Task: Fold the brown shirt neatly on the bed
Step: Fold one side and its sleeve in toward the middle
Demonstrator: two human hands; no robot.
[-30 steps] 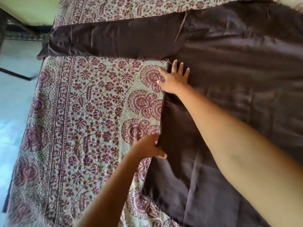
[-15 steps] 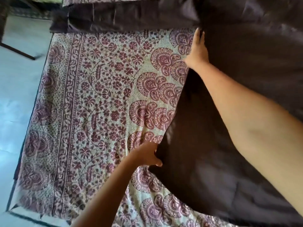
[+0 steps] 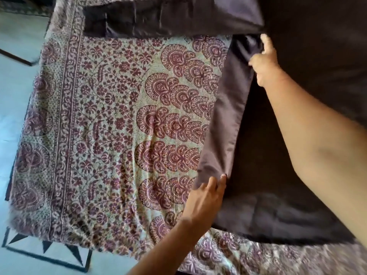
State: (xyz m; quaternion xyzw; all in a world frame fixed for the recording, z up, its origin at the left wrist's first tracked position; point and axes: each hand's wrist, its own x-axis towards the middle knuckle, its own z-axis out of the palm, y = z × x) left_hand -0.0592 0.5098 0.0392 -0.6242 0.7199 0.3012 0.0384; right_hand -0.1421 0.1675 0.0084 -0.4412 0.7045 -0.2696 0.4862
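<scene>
On the bed (image 3: 99, 126), brown shirt (image 3: 317, 56) lies from 12 to 4 o'clock | our left hand (image 3: 206, 195) pinches its side edge at 5, right hand (image 3: 264, 62) grips it at 1 | held raised, likely to fold inward

Single head-worn wide-angle camera is looking forward and steeply down from over the near edge of the bed (image 3: 111, 124), sitting close above both forearms, taking in the shirt (image 3: 317, 56) at right, left hand (image 3: 204, 197), right hand (image 3: 266, 62), and floor (image 3: 12, 96) at far left.
</scene>
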